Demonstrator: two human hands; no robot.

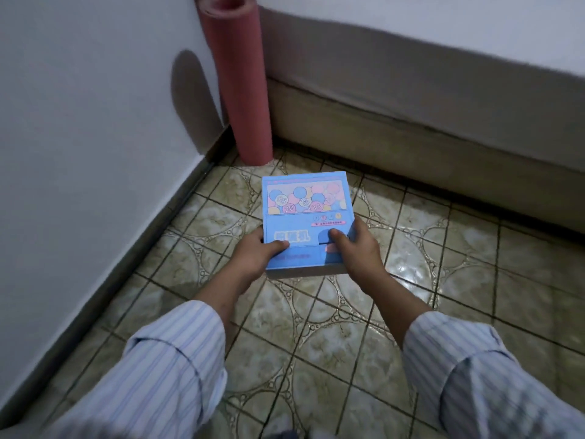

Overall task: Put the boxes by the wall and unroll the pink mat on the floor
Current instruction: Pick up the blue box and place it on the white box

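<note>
I hold the box with my left hand and right hand, fingers clamped on its sides, just before the mat. I'd set it flat, left of the mat, against the wall.

The floor is laid with glossy beige-green tiles patterned with curling circular lines and dark grout, and it reflects patches of light on the right. A white wall runs along the left, edged by a grey skirting. Another white wall crosses the back, meeting the first in a corner, with a broad beige plinth along its foot.
</note>
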